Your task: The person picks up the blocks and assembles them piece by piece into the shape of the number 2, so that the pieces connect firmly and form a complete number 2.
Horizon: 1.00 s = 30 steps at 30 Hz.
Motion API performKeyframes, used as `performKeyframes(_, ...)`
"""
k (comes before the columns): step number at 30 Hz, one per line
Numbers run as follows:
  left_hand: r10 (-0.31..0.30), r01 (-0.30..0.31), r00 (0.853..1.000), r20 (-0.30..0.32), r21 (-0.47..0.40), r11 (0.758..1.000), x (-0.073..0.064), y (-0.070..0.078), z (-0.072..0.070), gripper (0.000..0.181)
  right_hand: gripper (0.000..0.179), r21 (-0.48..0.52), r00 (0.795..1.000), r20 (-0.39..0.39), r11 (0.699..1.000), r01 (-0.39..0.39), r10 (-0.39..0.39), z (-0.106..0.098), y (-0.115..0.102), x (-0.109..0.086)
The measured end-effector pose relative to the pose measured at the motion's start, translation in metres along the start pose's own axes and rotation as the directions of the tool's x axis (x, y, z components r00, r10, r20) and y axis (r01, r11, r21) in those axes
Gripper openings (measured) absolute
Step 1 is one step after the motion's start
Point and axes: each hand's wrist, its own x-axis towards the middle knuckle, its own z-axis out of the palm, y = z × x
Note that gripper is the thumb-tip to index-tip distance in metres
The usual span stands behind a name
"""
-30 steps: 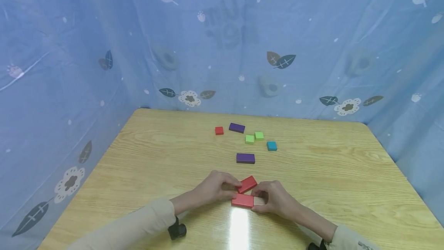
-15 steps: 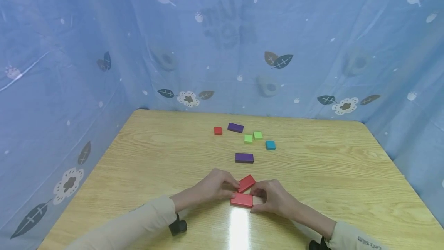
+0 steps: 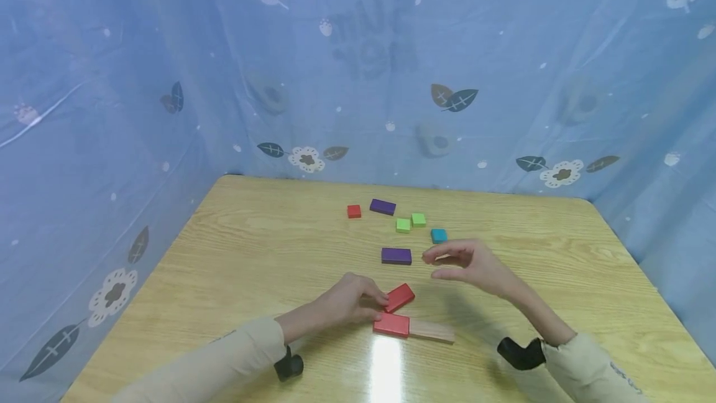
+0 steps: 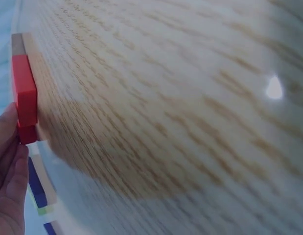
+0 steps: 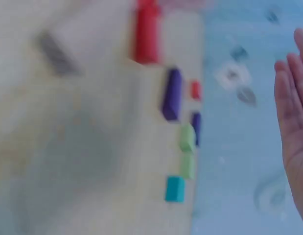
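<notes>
Two red blocks lie near the front middle of the table: a rear red block [image 3: 399, 298] set at an angle and a front red block [image 3: 391, 324] almost square to me. My left hand [image 3: 348, 301] stays low at their left ends. The rear block's left corner sits between its thumb and fingertips, and the thumb is also at the front block. A plain wooden strip [image 3: 432, 330] extends right from the front block, its end against it. My right hand [image 3: 472, 263] is raised above the table, fingers apart from the thumb, holding nothing. In the right wrist view, its fingers [image 5: 288, 93] look fairly straight.
Behind the red blocks lies a purple block [image 3: 396, 256]. Farther back are another purple block [image 3: 383, 207], a small red block [image 3: 354, 211], two green blocks [image 3: 403, 226] and a blue block [image 3: 439, 236]. A blue patterned curtain [image 3: 358, 79] surrounds the table [image 3: 252, 235].
My right hand has let go of the wooden strip and risen up and to the right, leaving the strip in full view. My left hand and the red blocks have stayed put.
</notes>
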Motion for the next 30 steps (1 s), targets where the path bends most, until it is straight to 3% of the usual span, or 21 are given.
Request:
performKeyframes(3,0.005,-0.005,1.0,0.006,0.006,1.0,0.001,0.0,0.001,0.025,0.032,0.147,0.999,-0.051,0.989,0.006,0.001,-0.024,0.007,0.006)
performKeyframes(6,0.009,-0.009,1.0,0.005,0.002,1.0,0.002,-0.001,0.003,0.025,0.032,0.195,0.994,-0.1,0.981,-0.014,0.034,-0.04,0.02,0.013)
performKeyframes(9,0.012,-0.012,1.0,0.001,-0.008,1.0,0.001,-0.002,0.004,0.026,0.033,0.24,0.99,-0.121,0.97,-0.046,0.077,-0.047,0.037,0.023)
performKeyframes(13,0.005,-0.005,1.0,-0.013,-0.015,1.0,-0.002,-0.004,0.003,0.026,0.039,0.288,0.988,-0.089,0.953,-0.096,0.126,-0.049,0.056,0.041)
performKeyframes(21,0.024,-0.024,0.999,-0.026,-0.031,0.999,-0.004,-0.006,0.004,0.025,0.046,0.235,0.983,-0.036,0.958,-0.166,0.179,-0.044,0.077,0.067)
performKeyframes(30,0.038,-0.039,0.999,-0.015,-0.042,0.998,0.0,-0.004,0.002,0.026,0.051,0.197,0.978,0.045,0.958,-0.208,0.204,-0.031,0.092,0.079)
